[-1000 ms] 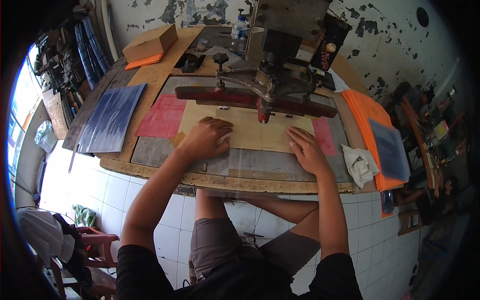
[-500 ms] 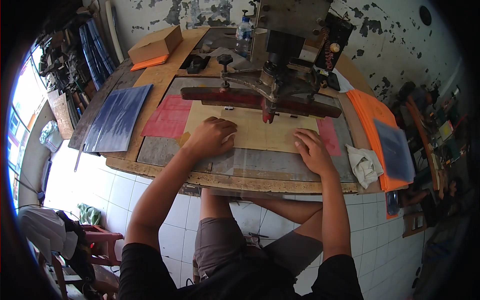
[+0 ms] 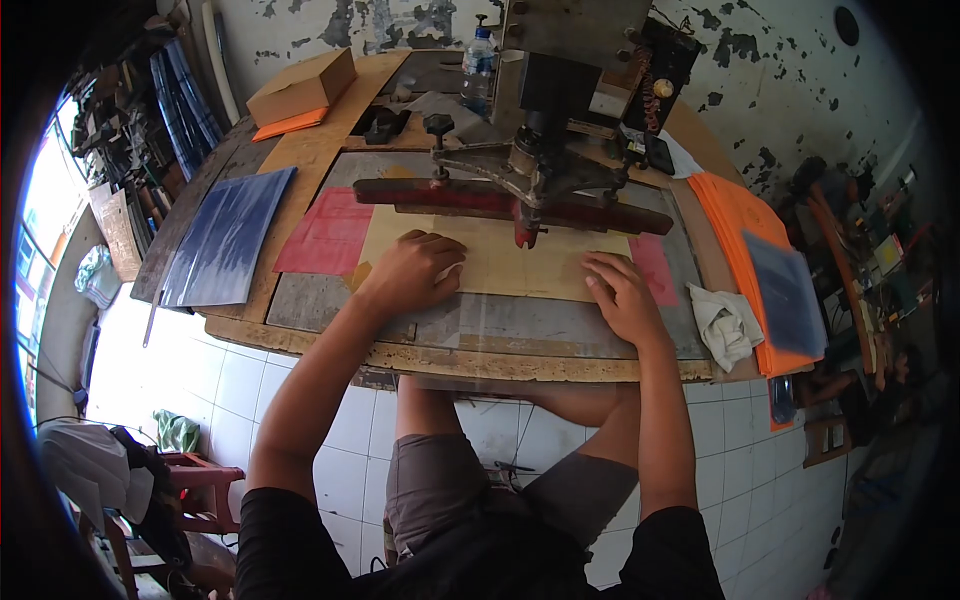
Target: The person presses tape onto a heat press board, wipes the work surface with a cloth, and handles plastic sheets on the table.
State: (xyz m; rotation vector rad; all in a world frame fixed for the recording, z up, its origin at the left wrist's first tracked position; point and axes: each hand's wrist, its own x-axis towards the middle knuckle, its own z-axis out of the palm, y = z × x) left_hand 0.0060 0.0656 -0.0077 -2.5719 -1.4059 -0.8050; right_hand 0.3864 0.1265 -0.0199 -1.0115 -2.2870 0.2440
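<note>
My left hand (image 3: 412, 270) rests on the left part of a pale yellow sheet (image 3: 510, 262), its fingers lying forward and slightly bent. Toward the sheet's right end, my right hand (image 3: 622, 292) lies palm down with its fingers stretched out. Both hands look open. A faint transparent plastic film (image 3: 482, 340) appears to lie between them and reach over the table's front edge; its outline is hard to make out. Pink sheets (image 3: 322, 232) show at both ends of the yellow one. Just beyond my fingers hangs the press's dark red bar (image 3: 450, 198).
Blue plastic-covered sheets (image 3: 230, 235) lie at the left, with a cardboard box (image 3: 302, 85) behind. On the right are a white cloth (image 3: 726, 328) and an orange stack (image 3: 740, 225). A bottle (image 3: 479, 75) stands beside the press column (image 3: 565, 40). Another person is at far right.
The view has shifted slightly, moving the table a little left in the picture. Both hands stay nearly where they were on the sheet. My right leg below the table has changed position.
</note>
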